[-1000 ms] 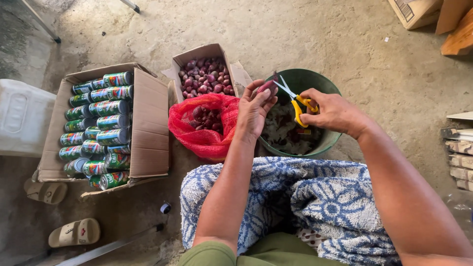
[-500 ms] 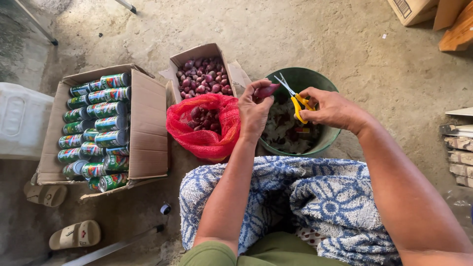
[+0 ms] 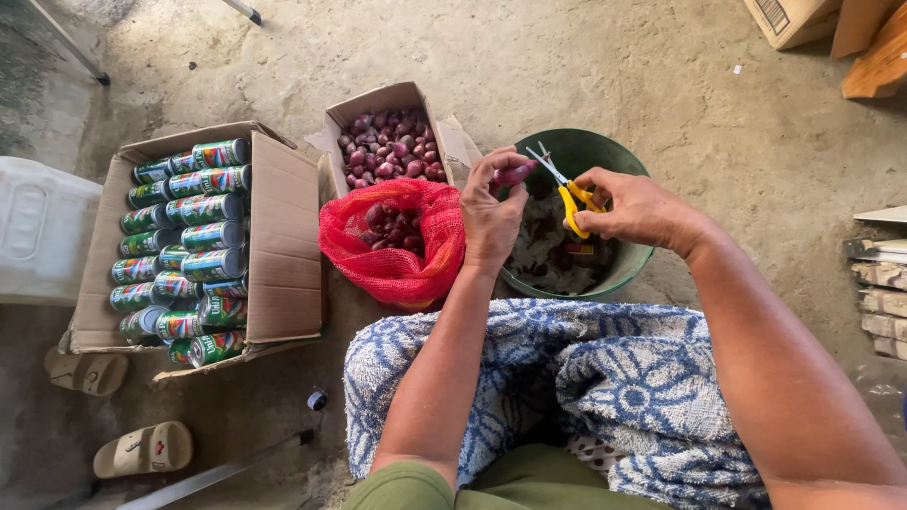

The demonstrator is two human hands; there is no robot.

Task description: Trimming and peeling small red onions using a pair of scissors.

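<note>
My left hand (image 3: 491, 206) holds a small purple shallot (image 3: 515, 174) by its fingertips over the rim of a green bucket (image 3: 619, 269). My right hand (image 3: 638, 206) grips yellow-handled scissors (image 3: 562, 184), whose open blades point at the shallot's end. Peelings lie in the bucket. To the left of my left hand sits a red mesh bag (image 3: 397, 250) with shallots in it. Behind the bag stands a small cardboard box (image 3: 383, 137) filled with more shallots.
A large cardboard box (image 3: 283, 250) with several green cans lies at the left, beside a white container (image 3: 42, 231). Two sandals (image 3: 142, 449) rest on the concrete floor at lower left. A blue and white patterned cloth (image 3: 576, 392) covers my lap. Boxes and wood are stacked at the right.
My hands have shifted slightly; the scissors' blades sit closer to the shallot's end now. Everything else stays as it was.
</note>
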